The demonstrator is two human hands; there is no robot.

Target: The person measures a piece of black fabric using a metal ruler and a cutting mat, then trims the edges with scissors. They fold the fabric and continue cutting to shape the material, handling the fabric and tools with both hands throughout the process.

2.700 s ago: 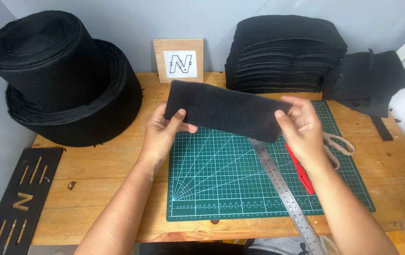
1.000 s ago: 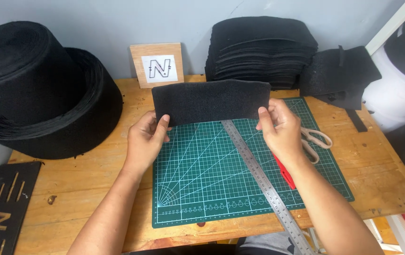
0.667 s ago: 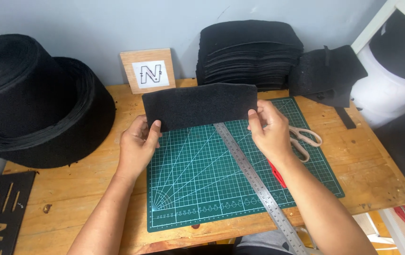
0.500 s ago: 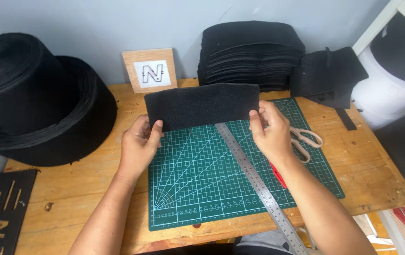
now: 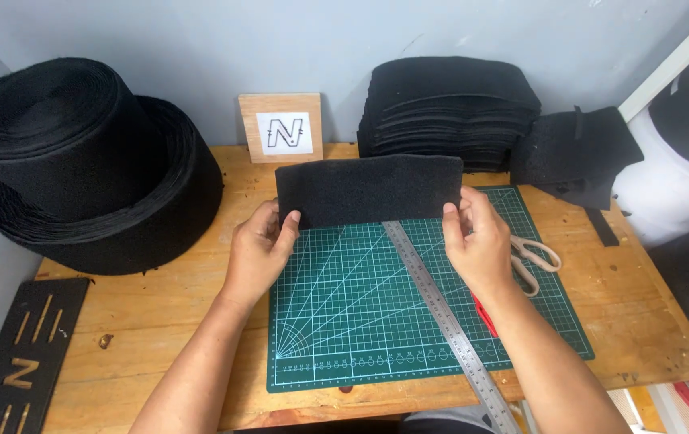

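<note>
Wooden surface [image 5: 159, 321] against a grey wall, green cutting mat [image 5: 408, 321] at centre. Black felt strip [image 5: 368, 189] at the mat's 12 o'clock edge, left hand [image 5: 260, 249] and right hand [image 5: 477, 241] each in a closed grip on one end. Steel ruler [image 5: 441, 309] runs diagonally across the mat. Felt roll [image 5: 79, 161] at 9, felt stack [image 5: 449, 108] at 1, scissors [image 5: 533, 257] at 3.

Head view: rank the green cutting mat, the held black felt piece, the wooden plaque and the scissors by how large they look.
1. Green cutting mat
2. Black felt piece, held in the left hand and the right hand
3. Wooden plaque
4. Scissors, partly hidden by the right hand, so this rank is unsure.
</note>
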